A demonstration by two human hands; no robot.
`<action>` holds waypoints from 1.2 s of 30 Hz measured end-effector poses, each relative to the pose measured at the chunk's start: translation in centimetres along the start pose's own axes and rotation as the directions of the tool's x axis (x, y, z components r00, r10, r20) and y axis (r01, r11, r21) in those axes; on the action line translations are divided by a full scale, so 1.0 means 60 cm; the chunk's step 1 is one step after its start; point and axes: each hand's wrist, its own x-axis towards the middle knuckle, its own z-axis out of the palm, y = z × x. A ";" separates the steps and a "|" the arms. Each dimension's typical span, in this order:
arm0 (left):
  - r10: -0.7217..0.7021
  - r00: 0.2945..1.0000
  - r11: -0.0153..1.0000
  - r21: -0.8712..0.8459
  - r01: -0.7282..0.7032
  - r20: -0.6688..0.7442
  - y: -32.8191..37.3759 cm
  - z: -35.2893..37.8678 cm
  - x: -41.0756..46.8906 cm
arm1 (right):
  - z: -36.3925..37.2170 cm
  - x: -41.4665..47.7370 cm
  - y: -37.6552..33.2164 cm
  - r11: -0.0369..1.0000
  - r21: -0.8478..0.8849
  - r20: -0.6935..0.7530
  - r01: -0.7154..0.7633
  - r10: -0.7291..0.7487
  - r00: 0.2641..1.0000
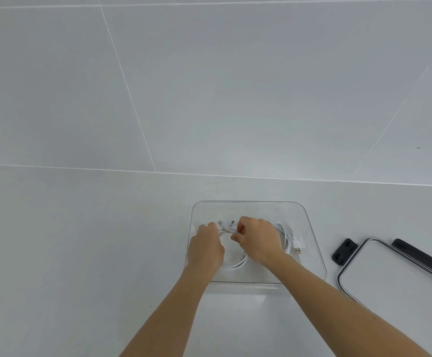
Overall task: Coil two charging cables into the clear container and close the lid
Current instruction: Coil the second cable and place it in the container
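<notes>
The tabletop (81, 253) is plain white and smooth. Behind it stands a wall (209, 86) made of big pale grey tiles with thin white lines between them. There is a tiny dark speck on the wall, far to the right.

A clear container (261, 208) sits on the tabletop, near the middle. It is square with round corners, and its top is open. The white cables (285, 237) lie inside it in round loops. A silver plug (297, 249) rests at the right side of the loops. Two small plugs (226, 222) stick up between the hands.

Both hands are down in the container. The left hand (206, 247) has its fingers curled around the cables near the small plugs. The right hand (260, 240) pinches the cables just beside it with bent fingers.

The lid (395, 274) lies flat on the tabletop, to the right of the container and apart from it. It has a white middle and dark clips (343, 251) on its edges.
</notes>
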 end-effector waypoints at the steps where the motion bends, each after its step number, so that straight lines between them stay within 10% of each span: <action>1: -0.006 1.000 1.000 0.014 0.006 -0.016 0.004 0.001 0.001 | 0.000 0.004 0.000 0.999 -0.028 -0.008 0.018 -0.018 1.000; 36: -0.135 0.991 0.991 0.014 0.135 0.015 0.010 0.033 0.058 | 0.032 0.057 0.013 0.978 -0.191 0.095 0.080 -0.063 0.994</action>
